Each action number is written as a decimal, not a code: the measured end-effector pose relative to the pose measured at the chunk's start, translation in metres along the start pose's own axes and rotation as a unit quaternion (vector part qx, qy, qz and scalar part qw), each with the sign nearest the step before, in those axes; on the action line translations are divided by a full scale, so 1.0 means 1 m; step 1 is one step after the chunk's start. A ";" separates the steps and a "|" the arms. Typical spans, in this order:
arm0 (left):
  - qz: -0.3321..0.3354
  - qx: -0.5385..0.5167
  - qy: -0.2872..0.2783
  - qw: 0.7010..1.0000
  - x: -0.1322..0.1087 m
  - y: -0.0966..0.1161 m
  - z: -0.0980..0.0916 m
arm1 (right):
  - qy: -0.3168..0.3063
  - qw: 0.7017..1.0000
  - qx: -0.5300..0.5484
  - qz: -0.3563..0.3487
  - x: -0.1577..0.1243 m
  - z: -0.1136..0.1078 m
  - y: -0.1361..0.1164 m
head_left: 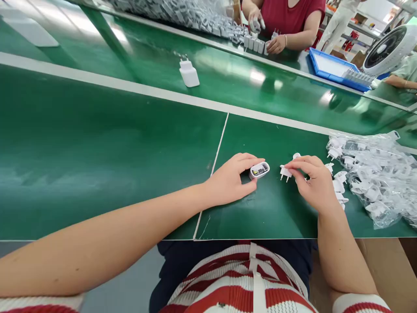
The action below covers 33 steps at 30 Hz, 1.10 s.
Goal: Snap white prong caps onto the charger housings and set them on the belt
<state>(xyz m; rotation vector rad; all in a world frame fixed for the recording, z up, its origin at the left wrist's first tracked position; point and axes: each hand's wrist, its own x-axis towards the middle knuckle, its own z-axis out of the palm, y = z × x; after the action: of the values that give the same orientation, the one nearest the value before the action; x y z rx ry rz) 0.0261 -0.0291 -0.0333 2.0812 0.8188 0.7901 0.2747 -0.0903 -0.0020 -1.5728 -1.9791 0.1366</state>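
My left hand (pixel 231 180) rests on the green bench with thumb and fingers around a white charger housing (pixel 259 170). The housing's open end faces up and shows a circuit board inside. To the right, my right hand (pixel 311 180) pinches a white two-pin plug cap (pixel 285 171) between thumb and fingertips, its pins pointing down toward me. The two pieces are apart, with a short stretch of bench between them. More white plug caps (pixel 339 186) lie beside and partly behind my right hand.
Clear plastic bags (pixel 381 182) full of white plug caps lie at the right. Beyond a pale rail, a white charger (pixel 188 74) sits on the green belt (pixel 221 74). Across it, a person in red handles chargers near a heap of grey parts (pixel 182 19) and a blue tray (pixel 335 69).
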 end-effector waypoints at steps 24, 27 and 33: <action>-0.036 -0.056 0.002 0.998 0.007 0.002 -0.003 | 0.014 0.999 0.031 -0.021 0.026 0.004 -0.059; -0.022 -0.056 0.000 0.998 0.008 0.001 -0.003 | -0.006 0.998 0.007 -0.060 0.028 0.005 -0.059; -0.011 -0.056 0.003 0.998 0.010 0.000 -0.002 | -0.013 0.997 0.056 -0.049 0.031 0.006 -0.056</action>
<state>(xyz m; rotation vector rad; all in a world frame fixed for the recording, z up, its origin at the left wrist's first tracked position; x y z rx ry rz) 0.0304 -0.0204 -0.0297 1.9699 0.7815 0.8121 0.2198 -0.0771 0.0289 -1.4077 -2.0281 0.2267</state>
